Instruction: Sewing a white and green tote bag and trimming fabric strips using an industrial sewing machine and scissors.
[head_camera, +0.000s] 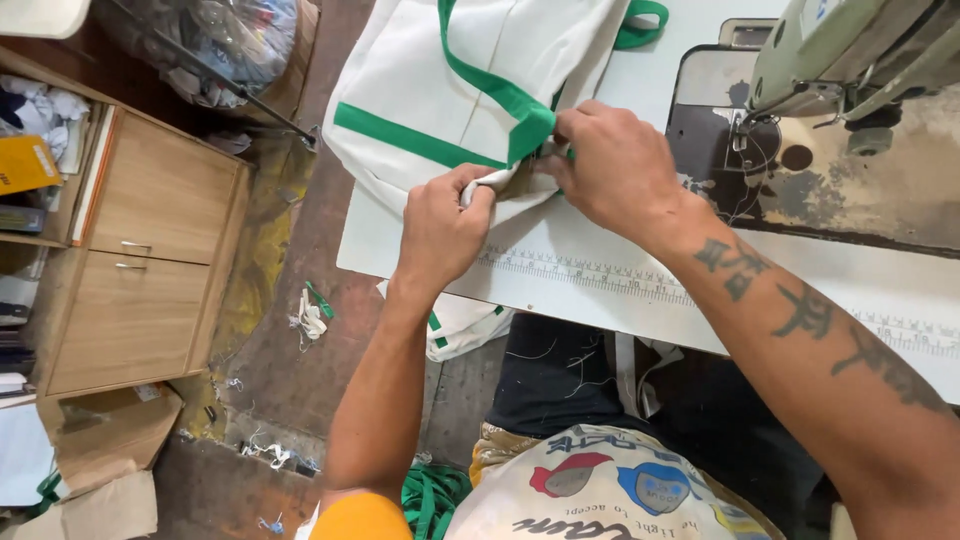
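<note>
— Where's the white cloth bag (470, 75) lying?

— On the white tabletop (600, 280), just left of the sewing machine (850, 50), its far side hanging off the edge.

— And the hands?

— Left hand (440, 225): grip pinched shut on a fold of the bag's near edge. Right hand (610, 165), nearer the sewing machine, grip closed on the green strap (500, 95) at the same corner.

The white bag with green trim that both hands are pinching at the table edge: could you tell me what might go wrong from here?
The white bag hangs partly over the table edge, so its weight may drag the fold out of the left hand and right hand. The green strap could shift off line. Later, fingers could come close to the sewing machine needle.
</note>
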